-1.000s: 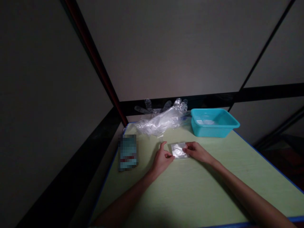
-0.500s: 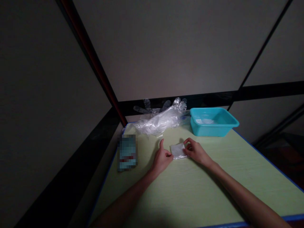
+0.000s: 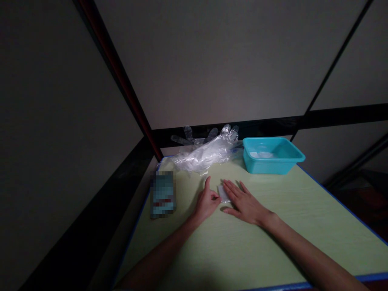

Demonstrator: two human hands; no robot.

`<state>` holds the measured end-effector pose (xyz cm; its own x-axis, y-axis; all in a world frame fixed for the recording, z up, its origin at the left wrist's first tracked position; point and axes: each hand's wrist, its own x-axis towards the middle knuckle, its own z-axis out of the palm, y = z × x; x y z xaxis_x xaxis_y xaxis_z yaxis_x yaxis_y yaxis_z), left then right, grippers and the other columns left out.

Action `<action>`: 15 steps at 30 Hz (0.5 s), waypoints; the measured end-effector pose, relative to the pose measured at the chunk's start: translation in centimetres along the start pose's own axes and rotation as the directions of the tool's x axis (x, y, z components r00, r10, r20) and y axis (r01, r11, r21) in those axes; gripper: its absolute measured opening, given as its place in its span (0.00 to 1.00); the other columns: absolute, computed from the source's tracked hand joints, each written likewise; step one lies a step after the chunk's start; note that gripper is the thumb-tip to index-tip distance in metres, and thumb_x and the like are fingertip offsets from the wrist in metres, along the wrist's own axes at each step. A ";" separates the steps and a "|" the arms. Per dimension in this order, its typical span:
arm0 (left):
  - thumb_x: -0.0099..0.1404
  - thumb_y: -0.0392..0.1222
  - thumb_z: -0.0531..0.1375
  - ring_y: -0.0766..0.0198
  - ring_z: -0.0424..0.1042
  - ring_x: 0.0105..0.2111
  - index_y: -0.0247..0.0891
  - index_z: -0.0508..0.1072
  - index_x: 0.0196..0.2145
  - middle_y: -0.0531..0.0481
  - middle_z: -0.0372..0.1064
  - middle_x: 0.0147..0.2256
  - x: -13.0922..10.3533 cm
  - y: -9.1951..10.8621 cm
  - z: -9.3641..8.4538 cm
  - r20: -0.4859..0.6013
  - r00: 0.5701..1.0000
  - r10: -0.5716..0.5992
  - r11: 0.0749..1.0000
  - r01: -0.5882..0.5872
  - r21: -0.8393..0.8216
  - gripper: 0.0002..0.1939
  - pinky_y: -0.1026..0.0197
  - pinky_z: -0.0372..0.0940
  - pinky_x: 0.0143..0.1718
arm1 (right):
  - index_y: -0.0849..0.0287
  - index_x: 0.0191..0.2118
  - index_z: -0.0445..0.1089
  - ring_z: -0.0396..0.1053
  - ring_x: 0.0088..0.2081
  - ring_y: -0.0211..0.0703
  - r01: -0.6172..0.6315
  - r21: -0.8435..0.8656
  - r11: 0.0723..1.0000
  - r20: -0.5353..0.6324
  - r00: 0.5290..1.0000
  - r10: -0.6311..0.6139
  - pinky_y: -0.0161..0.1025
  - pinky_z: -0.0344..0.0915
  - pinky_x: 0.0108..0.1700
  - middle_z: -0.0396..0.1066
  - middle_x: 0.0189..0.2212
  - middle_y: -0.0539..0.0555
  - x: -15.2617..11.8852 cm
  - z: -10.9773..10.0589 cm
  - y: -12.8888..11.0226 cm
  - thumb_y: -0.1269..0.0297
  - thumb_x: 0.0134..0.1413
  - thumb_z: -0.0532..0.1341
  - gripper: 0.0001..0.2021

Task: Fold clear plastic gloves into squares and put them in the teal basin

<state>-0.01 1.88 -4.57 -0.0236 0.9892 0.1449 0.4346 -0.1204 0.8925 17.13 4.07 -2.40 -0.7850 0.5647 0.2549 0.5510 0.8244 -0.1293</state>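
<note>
A small folded square of thin whitish plastic (image 3: 223,195) lies on the table, made of film that looks like that of the gloves behind it. My left hand (image 3: 206,204) is at its lower left corner, fingertips pinched on the edge and one digit pointing up. Flat across the right part of the square rests my right hand (image 3: 244,204), fingers stretched out and thumb apart, hiding much of it. Beyond both hands lies a heap of clear disposable plastic gloves (image 3: 206,153), some of their fingers standing up against the wall.
A turquoise plastic basin (image 3: 266,166) stands at the back right with some whitish plastic in it. At the left edge lies a blurred-out greenish rectangular item (image 3: 163,194). The pale table (image 3: 242,254) has a blue edge and meets walls behind and left.
My right hand has gone from gripping the square's right side with bent fingers to lying flat over it. My left hand has hardly moved.
</note>
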 end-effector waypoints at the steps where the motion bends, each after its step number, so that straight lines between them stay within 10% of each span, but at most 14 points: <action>1: 0.49 0.29 0.57 0.69 0.67 0.24 0.33 0.38 0.57 0.60 0.65 0.21 0.0 0.1 0.0 0.001 1.000 0.002 1.000 -0.002 0.003 0.42 0.67 0.62 0.28 | 0.67 0.60 0.42 0.40 0.59 0.52 0.007 -0.014 1.000 0.015 1.000 -0.007 0.57 0.40 0.56 0.43 0.59 0.67 -0.1 0.2 0.0 0.44 0.53 0.44 0.36; 15: 0.50 0.30 0.57 0.69 0.65 0.23 0.34 0.44 0.56 0.60 0.65 0.21 0.0 -0.1 0.1 -0.001 1.000 0.005 1.000 -0.005 0.014 0.38 0.67 0.60 0.27 | 0.69 0.60 0.41 0.38 0.60 0.52 -0.044 -0.060 0.997 0.067 0.997 0.048 0.57 0.38 0.56 0.41 0.59 0.68 -0.8 0.7 -0.6 0.41 0.52 0.40 0.39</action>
<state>0.01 1.88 -4.71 -0.0227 0.9885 0.1496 0.4475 -0.1237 0.8857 17.21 3.16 -3.24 -0.7749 0.6049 0.1832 0.6010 0.7950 -0.0825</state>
